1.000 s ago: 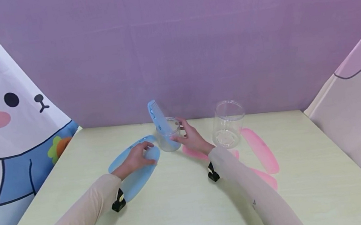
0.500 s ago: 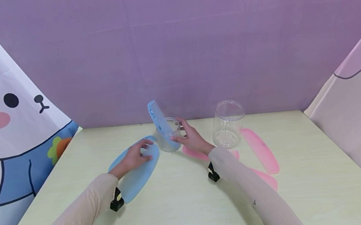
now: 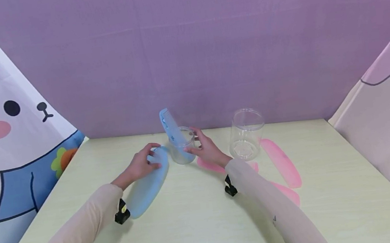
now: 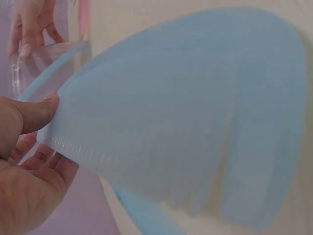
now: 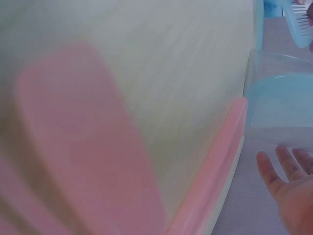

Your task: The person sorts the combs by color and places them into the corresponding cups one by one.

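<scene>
My left hand (image 3: 139, 165) pinches the end of a light blue comb (image 4: 146, 107) between thumb and fingers, the comb's teeth facing the lower edge of the left wrist view. Part of another blue comb (image 4: 142, 208) shows beneath it on the table. Just to the right stands a clear glass cup (image 3: 180, 158), with a blue comb (image 3: 169, 125) leaning out of its rim toward the left. Around the cup's right side, my right hand (image 3: 207, 148) holds it with thumb in front and fingers behind.
A larger clear glass cup (image 3: 245, 135) stands right of my right hand. Several pink combs lie around it, one pink comb (image 3: 282, 163) on its right and another (image 3: 288, 193) partly under the right sleeve. A purple cloth (image 3: 208, 54) hangs behind the table (image 3: 194, 228).
The left hand has closed on a blue comb and drawn it slightly left and back, turning it narrower in view. The right hand and the cup have stayed in place.
</scene>
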Demonstrator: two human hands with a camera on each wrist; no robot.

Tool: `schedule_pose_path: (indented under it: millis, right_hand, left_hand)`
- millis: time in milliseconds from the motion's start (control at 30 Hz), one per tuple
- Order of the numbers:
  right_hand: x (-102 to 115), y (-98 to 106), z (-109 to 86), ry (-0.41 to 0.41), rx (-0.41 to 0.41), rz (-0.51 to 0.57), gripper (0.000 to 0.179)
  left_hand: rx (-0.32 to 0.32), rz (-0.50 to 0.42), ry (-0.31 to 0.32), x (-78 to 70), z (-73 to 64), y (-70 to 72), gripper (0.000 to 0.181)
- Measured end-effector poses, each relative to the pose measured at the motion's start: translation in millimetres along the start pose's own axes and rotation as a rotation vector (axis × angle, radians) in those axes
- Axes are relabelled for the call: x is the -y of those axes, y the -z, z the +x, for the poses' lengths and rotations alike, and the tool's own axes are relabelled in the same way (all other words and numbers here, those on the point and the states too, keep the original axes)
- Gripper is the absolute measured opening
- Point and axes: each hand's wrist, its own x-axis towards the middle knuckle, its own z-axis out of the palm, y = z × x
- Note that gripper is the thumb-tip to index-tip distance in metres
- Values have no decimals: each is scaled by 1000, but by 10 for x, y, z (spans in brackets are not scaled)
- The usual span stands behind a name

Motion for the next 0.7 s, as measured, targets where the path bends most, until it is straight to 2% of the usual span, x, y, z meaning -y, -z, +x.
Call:
schedule_pose_path:
  millis: [167,400,700]
  right_hand:
    - [37,18,-10,-5,16,23,79]
    - [316,88,-138,10,45,16,75]
    - [349,96,-151,-2,47,18,75]
  left_hand:
    - [-4,-16,10,-38,21,100,61]
    - [-11,-37,13,-137,44,258,60]
    - [-40,-50,9,-323,101,494,62]
